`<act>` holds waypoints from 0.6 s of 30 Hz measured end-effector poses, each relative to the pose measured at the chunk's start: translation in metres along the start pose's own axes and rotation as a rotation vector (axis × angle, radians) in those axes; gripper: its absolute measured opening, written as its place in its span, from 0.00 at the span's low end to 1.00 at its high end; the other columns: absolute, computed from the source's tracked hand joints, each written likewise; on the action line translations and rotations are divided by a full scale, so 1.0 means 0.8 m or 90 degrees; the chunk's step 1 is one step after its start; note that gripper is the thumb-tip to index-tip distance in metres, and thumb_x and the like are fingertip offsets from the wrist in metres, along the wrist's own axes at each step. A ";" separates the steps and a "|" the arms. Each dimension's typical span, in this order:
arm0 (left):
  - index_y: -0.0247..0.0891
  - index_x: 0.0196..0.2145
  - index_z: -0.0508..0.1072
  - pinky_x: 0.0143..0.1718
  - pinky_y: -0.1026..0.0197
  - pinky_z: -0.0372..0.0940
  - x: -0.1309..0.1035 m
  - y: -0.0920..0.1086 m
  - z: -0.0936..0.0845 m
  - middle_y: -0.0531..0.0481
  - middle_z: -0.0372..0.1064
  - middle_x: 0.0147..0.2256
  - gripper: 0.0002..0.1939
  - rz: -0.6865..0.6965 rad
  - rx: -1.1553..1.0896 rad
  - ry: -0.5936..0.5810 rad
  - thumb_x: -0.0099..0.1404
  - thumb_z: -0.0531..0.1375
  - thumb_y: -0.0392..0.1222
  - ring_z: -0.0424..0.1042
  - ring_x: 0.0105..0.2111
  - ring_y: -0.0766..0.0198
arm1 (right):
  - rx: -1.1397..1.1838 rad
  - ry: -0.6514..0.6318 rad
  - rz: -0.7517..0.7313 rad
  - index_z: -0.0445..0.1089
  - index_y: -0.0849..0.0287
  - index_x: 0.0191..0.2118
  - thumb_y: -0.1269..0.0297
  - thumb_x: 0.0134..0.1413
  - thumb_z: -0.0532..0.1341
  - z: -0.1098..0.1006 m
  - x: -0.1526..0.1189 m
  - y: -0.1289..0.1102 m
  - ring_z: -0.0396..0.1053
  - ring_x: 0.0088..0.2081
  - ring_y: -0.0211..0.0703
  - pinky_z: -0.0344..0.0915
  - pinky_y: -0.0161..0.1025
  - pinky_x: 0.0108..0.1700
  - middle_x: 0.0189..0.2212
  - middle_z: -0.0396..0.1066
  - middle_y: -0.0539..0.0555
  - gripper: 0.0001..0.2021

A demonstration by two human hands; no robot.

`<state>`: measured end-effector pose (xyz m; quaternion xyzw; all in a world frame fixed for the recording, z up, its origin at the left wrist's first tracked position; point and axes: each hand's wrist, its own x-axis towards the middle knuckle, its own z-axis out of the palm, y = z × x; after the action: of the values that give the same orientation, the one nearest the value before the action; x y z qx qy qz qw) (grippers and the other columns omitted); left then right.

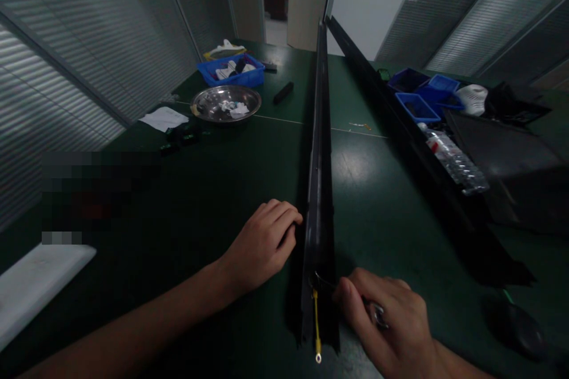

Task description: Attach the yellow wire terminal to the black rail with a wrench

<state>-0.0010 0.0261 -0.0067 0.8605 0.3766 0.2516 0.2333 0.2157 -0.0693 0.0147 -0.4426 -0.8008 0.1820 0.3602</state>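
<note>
A long black channel rail (315, 189) runs away from me down the table. My left hand (267, 243) is closed against its left wall, fingers curled and their tips at the edge. At the rail's near end, my right hand (391, 320) is closed around a small metal wrench (379, 315). One shiny end of the wrench sticks out behind the fingers, and the other reaches into the channel. Beside that tip, a yellow wire (316, 320) with a ring terminal (318, 358) lies along the channel and past its end. The fastener under the tip is too dark to make out.
A second black rail (413, 148) lies slantwise at right, near blue bins (415, 108) and a clear plastic bottle (457, 163). Farther left are a steel bowl (208, 109), a blue basket (253, 76) and a white cloth (164, 118). A white slab (44, 278) lies at left.
</note>
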 end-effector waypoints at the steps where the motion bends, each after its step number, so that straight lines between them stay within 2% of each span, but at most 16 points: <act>1: 0.37 0.45 0.71 0.48 0.51 0.62 0.000 0.000 0.000 0.46 0.70 0.44 0.10 -0.001 -0.002 -0.001 0.72 0.53 0.29 0.67 0.45 0.55 | 0.003 -0.004 0.000 0.61 0.57 0.30 0.76 0.70 0.54 -0.001 0.000 0.000 0.56 0.19 0.30 0.52 0.34 0.23 0.21 0.57 0.43 0.14; 10: 0.37 0.44 0.70 0.48 0.51 0.62 0.000 -0.001 0.000 0.47 0.70 0.43 0.10 0.001 -0.009 -0.002 0.72 0.53 0.29 0.67 0.45 0.55 | 0.094 -0.037 0.073 0.66 0.58 0.31 0.72 0.72 0.53 -0.006 0.003 0.007 0.59 0.19 0.30 0.54 0.33 0.24 0.21 0.58 0.43 0.14; 14: 0.37 0.44 0.70 0.48 0.51 0.62 -0.001 -0.001 0.001 0.47 0.70 0.43 0.10 -0.004 -0.009 -0.008 0.72 0.52 0.28 0.67 0.45 0.55 | 0.103 -0.043 0.074 0.67 0.59 0.31 0.71 0.73 0.52 -0.008 0.006 0.010 0.58 0.19 0.30 0.53 0.34 0.24 0.21 0.57 0.43 0.15; 18: 0.37 0.44 0.70 0.48 0.51 0.62 -0.002 -0.001 0.001 0.47 0.70 0.43 0.09 -0.005 -0.005 -0.008 0.72 0.53 0.28 0.67 0.45 0.55 | 0.119 -0.087 0.077 0.68 0.59 0.33 0.68 0.74 0.51 -0.012 0.012 0.015 0.60 0.22 0.31 0.55 0.34 0.26 0.23 0.60 0.45 0.15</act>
<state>-0.0017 0.0256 -0.0085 0.8597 0.3777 0.2466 0.2397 0.2264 -0.0551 0.0179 -0.4415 -0.7745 0.3071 0.3331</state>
